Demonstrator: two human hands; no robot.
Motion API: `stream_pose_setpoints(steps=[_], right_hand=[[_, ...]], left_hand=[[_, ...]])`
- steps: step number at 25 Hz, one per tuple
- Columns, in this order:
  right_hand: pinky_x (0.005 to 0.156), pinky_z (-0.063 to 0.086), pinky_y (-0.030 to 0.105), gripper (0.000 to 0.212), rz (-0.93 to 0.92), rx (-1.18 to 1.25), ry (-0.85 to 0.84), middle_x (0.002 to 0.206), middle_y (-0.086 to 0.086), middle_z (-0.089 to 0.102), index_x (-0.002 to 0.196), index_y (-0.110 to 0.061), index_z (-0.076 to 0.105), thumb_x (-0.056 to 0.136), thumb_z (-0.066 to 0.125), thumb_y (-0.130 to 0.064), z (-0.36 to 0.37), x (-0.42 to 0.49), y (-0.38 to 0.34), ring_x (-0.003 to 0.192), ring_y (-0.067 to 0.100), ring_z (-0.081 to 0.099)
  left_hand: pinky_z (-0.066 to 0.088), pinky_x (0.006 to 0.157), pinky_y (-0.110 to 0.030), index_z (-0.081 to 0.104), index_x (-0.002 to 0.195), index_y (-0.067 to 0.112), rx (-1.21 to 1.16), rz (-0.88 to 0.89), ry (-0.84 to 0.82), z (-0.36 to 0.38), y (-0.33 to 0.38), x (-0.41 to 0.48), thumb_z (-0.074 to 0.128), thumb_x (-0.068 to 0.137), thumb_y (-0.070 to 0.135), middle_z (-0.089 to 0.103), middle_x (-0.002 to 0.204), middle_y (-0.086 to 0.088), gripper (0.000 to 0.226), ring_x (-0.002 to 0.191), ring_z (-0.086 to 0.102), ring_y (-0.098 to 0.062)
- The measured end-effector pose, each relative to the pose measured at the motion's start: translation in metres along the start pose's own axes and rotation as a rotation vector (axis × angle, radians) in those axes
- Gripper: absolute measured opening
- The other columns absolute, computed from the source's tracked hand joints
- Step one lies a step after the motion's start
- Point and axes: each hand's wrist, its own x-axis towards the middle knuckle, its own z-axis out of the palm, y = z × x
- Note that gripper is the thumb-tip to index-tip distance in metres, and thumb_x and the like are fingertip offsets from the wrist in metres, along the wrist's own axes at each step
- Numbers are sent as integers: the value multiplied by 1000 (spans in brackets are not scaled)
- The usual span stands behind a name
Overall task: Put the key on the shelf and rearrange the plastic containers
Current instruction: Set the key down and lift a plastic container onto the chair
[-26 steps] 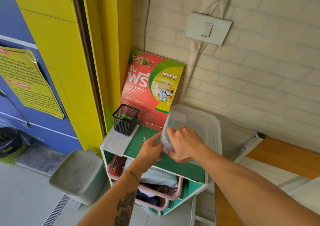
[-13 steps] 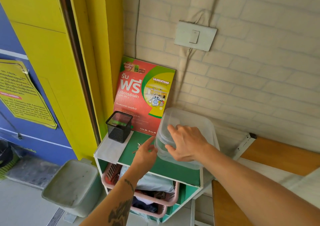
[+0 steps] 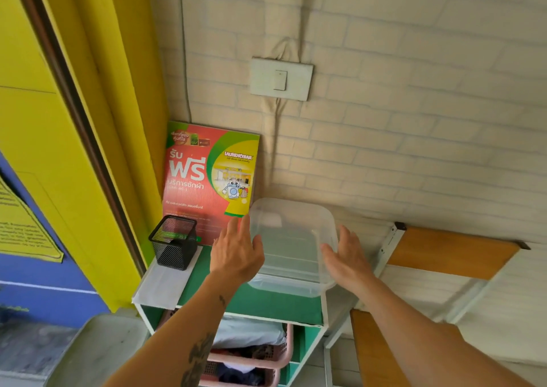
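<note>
A stack of clear plastic containers sits flat on the green top of the small shelf, close to the brick wall. My left hand lies flat against the stack's left side with its fingers stretched out. On the right side my right hand is held the same way, palm toward the container wall. Neither hand curls around anything. The key is not visible; the spot where it lay is covered by my left hand.
A black mesh pen holder stands at the shelf's left end, a red poster leans behind it. Pink baskets fill the shelf below. A grey bin is lower left, wooden boards on the right.
The containers went from tilted in my right hand to flat on the shelf top. My right hand released the rim. My left hand moved from the key's spot to the stack's left side.
</note>
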Motion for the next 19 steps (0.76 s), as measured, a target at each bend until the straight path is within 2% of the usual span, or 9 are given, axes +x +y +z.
stream_pose_setpoints(steps=[3,5,9,13,16,19], right_hand=[[117,22,49,76,9,166,-72,164,4,11,155,-25,5,94,44,-50,10,-6,-8,147,28,20],[114,23,45,74,0,226,-58,163,2,14,154,-26,9,94,46,-48,15,-10,-17,146,26,22],[115,20,43,63,-7,300,-12,164,5,14,155,-22,14,100,40,-39,8,-11,-24,147,26,19],[117,20,42,59,-84,295,70,164,5,14,155,-22,17,101,39,-37,-13,-13,-22,148,24,18],[117,24,45,61,-122,220,174,163,4,14,154,-24,18,99,41,-37,-41,-20,-3,147,24,19],[120,20,46,60,-85,144,254,165,0,1,155,-26,13,101,38,-35,-67,-33,41,150,22,7]], left_hand=[[44,101,-49,20,149,17,13,-66,-155,11,14,5,38,93,44,37,149,-14,64,126,48,-35],[43,103,-51,22,147,16,-15,-101,-169,18,22,5,42,89,41,32,150,-18,66,129,44,-37],[37,110,-50,32,144,20,-73,-149,-98,23,29,0,50,83,41,26,155,-18,67,138,33,-37],[35,111,-48,36,142,21,-129,-151,50,25,47,-11,52,81,41,23,157,-17,66,140,29,-36],[31,114,-46,35,144,21,-158,-94,126,32,84,-21,52,82,40,16,160,-16,67,143,24,-35],[26,116,-43,30,147,20,-142,-3,146,54,132,-38,49,83,42,9,162,-17,71,146,19,-34]])
